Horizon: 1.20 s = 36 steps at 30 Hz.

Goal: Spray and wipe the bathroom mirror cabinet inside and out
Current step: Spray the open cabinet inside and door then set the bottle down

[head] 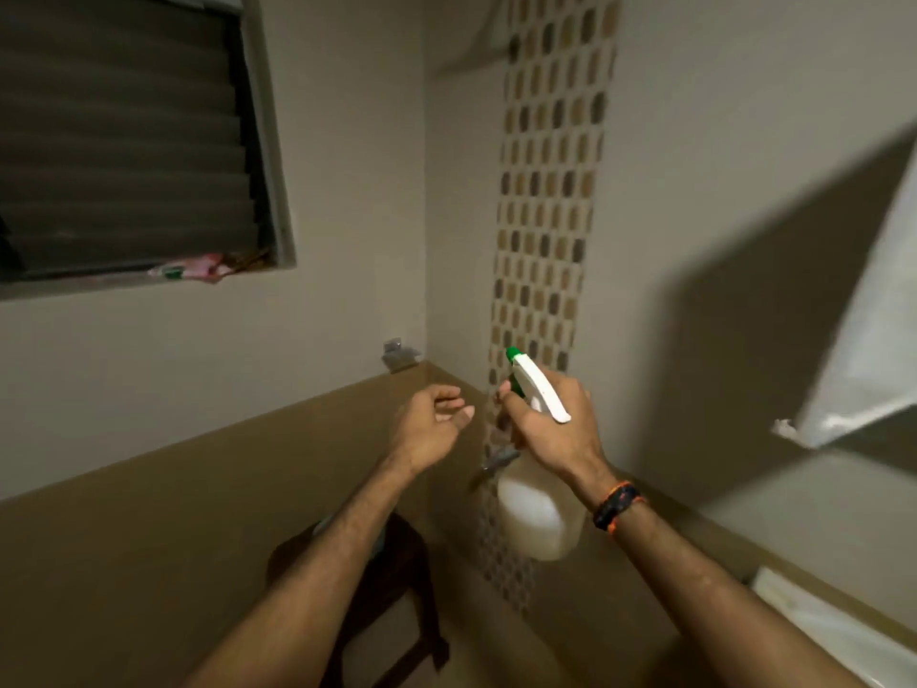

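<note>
The right hand [551, 429] sits just right of centre, its fingers curled round the neck of a spray bottle [538, 518], with a fingertip at the front of the white trigger head [538, 392]. The green nozzle [511, 354] points toward 11 o'clock, at the tiled corner of the room. The bottle's pale, cloudy body hangs below the hand toward 6 o'clock. A dark and orange wristband [618, 504] circles the right wrist.

The left hand [431, 424] floats just beside the bottle at its 9 o'clock, apart from it, palm turned inward, fingers loosely curled and holding nothing.

Behind the hands, a vertical strip of small brown and grey mosaic tiles [546, 191] runs up the corner toward 12 o'clock. The walls [347, 166] are pale above and tan below. A small metal fitting [397, 354] is fixed to the wall at 10 o'clock from the left hand, and a metal tap [496, 461] shows partly hidden behind the bottle and right hand.

At 3 o'clock a blurred grey-white cabinet [858, 369] juts in from the right edge, well apart from the bottle; its mirror face cannot be made out. At 10 o'clock a window with dark slats [124, 141] has a pink packet [193, 270] on its sill. A dark wooden stool [392, 578] stands at 6 o'clock, partly covered by the left forearm. A white basin edge [814, 628] shows at 5 o'clock.
</note>
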{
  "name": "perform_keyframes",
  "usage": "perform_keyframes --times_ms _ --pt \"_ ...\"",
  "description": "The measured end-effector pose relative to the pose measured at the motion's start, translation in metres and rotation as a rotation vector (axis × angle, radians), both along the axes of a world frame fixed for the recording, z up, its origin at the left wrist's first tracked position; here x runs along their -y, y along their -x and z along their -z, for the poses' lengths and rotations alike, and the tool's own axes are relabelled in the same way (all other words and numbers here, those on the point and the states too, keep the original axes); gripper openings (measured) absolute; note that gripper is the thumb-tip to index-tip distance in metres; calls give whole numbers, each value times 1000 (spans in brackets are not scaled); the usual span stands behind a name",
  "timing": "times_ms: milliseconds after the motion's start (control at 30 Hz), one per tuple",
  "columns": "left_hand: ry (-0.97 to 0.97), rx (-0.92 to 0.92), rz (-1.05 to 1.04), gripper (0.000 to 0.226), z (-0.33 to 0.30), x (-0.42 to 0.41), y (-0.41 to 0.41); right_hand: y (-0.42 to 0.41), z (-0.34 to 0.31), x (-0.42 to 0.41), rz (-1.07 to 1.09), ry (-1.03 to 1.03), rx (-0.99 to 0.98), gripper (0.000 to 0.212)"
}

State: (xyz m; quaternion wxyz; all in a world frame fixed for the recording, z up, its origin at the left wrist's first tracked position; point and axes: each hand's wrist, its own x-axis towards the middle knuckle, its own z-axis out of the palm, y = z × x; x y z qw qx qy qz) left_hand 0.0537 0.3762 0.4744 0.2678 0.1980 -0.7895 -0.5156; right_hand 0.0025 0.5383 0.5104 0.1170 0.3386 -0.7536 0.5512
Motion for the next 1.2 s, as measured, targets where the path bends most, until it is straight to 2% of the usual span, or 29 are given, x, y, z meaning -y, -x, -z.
perform_keyframes --times_ms 100,267,433,600,767,967,1100,1200 --pt "56 -51 82 27 -27 -58 21 0 -23 -64 74 28 -62 20" --pt "126 -105 165 35 -67 -166 46 9 -47 -168 117 52 -92 19" --pt "201 -149 70 41 -95 -258 56 25 -58 -259 77 97 -45 20" --pt "208 -135 -14 48 -110 -314 68 47 -67 -317 56 110 -32 20" --pt "210 -157 -112 40 -113 -338 93 78 -63 -339 29 117 -10 18" --pt "203 -311 -163 24 -102 -345 121 111 -53 -335 15 109 24 19" --pt "149 -381 -169 20 -98 -341 137 128 -50 -328 -26 118 8 18" --pt "118 -373 -197 26 -95 -334 142 137 -49 -324 -58 110 9 18"
